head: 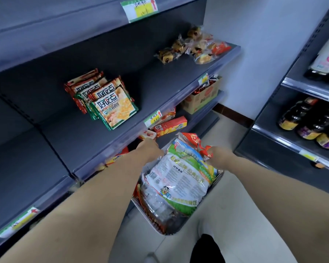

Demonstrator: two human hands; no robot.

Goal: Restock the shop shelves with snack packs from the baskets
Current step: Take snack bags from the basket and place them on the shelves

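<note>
From my feed, the big white-and-green snack bag (179, 179) lies on top of the heap in the basket (176, 227), which stands on the pale floor (234, 186) just in front of the shelving. A red pack (191, 138) sticks up behind the big bag's far end, and more wrapped packs are squashed under it.

My left hand (150, 148) is at the bag's upper left corner. Its fingers bend down out of sight behind the edge, so I cannot tell whether they have hold of anything. My right hand (219, 154) is at the bag's right edge, fingers curled round a small red packet (206, 149) there.

Outward from the basket, the lowest shelf beside it carries flat red boxes (170, 126) and, further along, a cardboard box (203, 95) with packets poking out of the top. The middle shelf (160, 82) holds a leaning stack of cracker packs (106, 103) near its left part and a loose pile of clear-wrapped cakes (194, 44) at the far end, well apart from each other. Price tags (152, 118) sit on the shelf edges. Across the aisle on the right, a second rack has dark bottles (308, 122) standing close together.
</note>
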